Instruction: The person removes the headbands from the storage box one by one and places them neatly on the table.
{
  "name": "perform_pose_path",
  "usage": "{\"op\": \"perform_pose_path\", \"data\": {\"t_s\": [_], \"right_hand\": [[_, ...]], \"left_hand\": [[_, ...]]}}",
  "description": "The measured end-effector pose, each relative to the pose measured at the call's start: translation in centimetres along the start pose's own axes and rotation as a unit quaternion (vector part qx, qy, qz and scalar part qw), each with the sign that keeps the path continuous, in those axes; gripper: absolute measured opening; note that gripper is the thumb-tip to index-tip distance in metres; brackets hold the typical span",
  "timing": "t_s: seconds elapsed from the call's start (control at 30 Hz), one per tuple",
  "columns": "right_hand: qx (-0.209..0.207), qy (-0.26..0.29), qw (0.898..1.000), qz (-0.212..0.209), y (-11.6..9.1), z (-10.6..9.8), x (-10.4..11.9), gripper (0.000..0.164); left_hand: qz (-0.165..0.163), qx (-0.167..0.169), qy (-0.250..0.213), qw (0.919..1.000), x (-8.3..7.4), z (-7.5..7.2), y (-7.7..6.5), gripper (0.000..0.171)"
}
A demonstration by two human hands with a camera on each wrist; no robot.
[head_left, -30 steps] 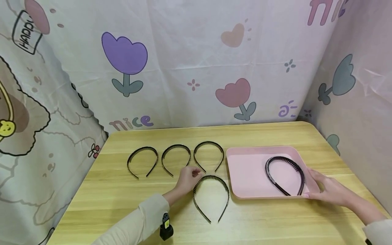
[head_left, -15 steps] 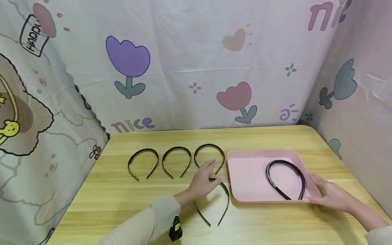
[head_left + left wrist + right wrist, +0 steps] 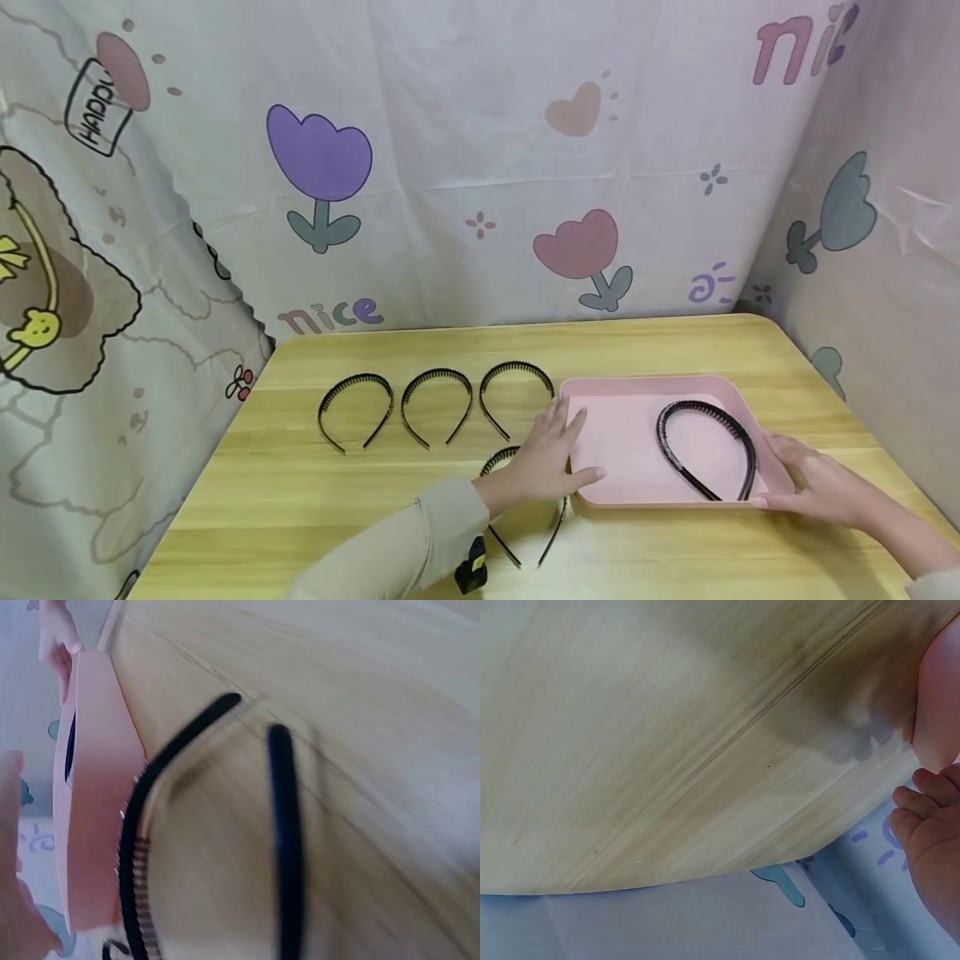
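Note:
Spread fingers of my left hand [image 3: 543,462] reach the left rim of the pink tray [image 3: 618,450], with the thumb over its front left part. Below that hand and wrist lies a black toothed headband [image 3: 553,537], partly covered; its two ends show close up in the left wrist view. My right hand [image 3: 828,483] grips the tray's front right corner, thumb at the front rim and fingers along the outer side. Inside the tray, at the right, black headbands [image 3: 722,414] lie nested together. The right wrist view shows curled fingertips [image 3: 911,799] beside the pink wall.
Three more black headbands lie in a row behind: a left one [image 3: 356,377], a middle one [image 3: 437,372] and a right one [image 3: 516,365] near the tray. A patterned cloth [image 3: 450,250] hangs along the wooden table's [image 3: 300,517] back and sides.
My left hand has moved right, from the left of the front headband across it to the tray's left rim, and its fingers have spread. The right hand stays on the tray.

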State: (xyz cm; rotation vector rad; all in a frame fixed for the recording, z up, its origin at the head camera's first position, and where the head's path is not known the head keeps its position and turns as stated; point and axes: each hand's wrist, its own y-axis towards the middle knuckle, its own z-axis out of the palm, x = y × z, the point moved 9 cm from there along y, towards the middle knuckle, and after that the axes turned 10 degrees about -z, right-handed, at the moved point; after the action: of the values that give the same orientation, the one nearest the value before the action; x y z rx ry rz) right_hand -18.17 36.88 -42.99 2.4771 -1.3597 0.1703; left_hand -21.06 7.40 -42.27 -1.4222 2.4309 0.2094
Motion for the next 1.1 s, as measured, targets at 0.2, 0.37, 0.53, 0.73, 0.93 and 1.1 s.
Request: {"op": "perform_pose_path", "data": {"t_s": [0.2,0.37,0.53,0.73,0.93,1.1], "right_hand": [[-0.001,-0.009,1.0,-0.006,0.0,-0.2,0.2,0.09],[-0.008,-0.01,1.0,-0.012,0.1,-0.6,0.2,0.09],[-0.007,-0.005,1.0,-0.019,0.4,-0.7,0.4,0.091],[0.001,-0.002,1.0,-0.009,0.5,-0.5,0.5,0.092],[0.01,-0.001,1.0,0.004,0.4,-0.5,0.4,0.093],[0.018,0.006,1.0,0.016,0.3,-0.4,0.3,0.093]], "left_hand": [[-0.001,-0.014,0.077,0.9969,-1.7,0.9,1.3,0.084],[-0.004,-0.008,0.062,0.998,-2.8,1.2,2.2,0.084],[-0.017,-0.007,0.023,0.9996,-3.6,1.0,3.2,0.082],[-0.038,-0.028,-0.032,0.9983,-4.3,0.7,4.3,0.079],[-0.056,-0.043,-0.082,0.9941,-5.2,0.9,5.4,0.074],[-0.063,-0.049,-0.117,0.9899,-6.1,1.1,6.4,0.067]]}}
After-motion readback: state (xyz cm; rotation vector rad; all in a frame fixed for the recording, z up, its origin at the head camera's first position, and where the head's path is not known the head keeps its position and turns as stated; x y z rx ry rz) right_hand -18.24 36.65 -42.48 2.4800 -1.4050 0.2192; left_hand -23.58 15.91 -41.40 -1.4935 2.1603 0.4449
